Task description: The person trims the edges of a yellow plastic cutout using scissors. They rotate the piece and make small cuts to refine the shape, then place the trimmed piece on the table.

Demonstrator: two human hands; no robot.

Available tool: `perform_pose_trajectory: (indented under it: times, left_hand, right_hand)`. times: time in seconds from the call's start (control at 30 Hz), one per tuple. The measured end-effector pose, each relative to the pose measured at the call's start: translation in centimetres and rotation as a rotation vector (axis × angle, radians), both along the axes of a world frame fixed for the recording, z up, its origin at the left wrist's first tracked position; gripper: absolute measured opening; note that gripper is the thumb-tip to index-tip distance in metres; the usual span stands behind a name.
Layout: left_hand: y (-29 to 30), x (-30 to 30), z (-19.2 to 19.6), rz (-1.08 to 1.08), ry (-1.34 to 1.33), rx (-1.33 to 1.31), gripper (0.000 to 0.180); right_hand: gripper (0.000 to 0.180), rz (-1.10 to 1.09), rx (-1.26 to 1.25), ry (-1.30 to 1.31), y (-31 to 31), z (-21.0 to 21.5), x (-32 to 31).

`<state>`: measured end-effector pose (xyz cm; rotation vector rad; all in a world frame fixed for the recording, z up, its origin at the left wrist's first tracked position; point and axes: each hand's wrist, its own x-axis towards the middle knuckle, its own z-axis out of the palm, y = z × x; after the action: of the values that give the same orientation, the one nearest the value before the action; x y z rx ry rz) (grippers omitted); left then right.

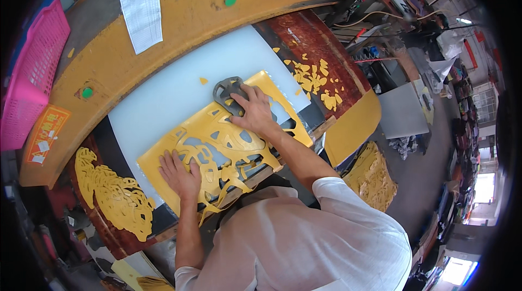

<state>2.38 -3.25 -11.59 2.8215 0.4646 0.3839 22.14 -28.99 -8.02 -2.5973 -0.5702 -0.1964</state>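
The right hand (253, 110) grips a dark grey metal cutting die (228, 93), pressing it onto the far corner of a yellow sheet (261, 81) riddled with cut-out holes. The left hand (179, 174) lies flat, fingers spread, on the sheet's near end. The sheet rests on a white cutting board (174, 84); left of it hangs one pink basket (32, 73), contents unseen.

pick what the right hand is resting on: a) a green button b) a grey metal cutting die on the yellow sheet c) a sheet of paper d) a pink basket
b: the right hand lies on the grey cutting die, set on the yellow sheet.
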Motion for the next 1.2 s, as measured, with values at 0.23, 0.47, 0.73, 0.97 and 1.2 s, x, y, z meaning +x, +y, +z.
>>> perform_pose_trajectory:
  times: [0.23, 0.47, 0.73, 0.97, 1.2]
  left_hand:
    - [-0.3, 0.1, 0.0, 0.003, 0.001, -0.004, 0.067]
    - [-0.3, 0.2, 0.1, -0.026, 0.007, 0.058, 0.067]
    - [0.0, 0.4, 0.2, -0.124, 0.085, 0.188, 0.065]
    - [0.9, 1.1, 0.0, -0.176, 0.178, 0.222, 0.065]
    - [1.0, 0.6, 0.6, -0.118, 0.284, 0.188, 0.066]
  right_hand:
    - [0.072, 0.037, -0.096, 0.243, -0.4, 1.8, 1.0]
    - [0.072, -0.107, 1.021, 0.885, -7.5, 8.2, 10.8]
    - [0.078, 0.289, 2.458, 0.857, -22.4, 8.2, 14.0]
    - [0.077, -0.249, 2.973, 0.534, -22.4, 0.0, 12.6]
    - [0.083, -0.237, 3.239, 0.543, -21.3, -0.3, 11.8]
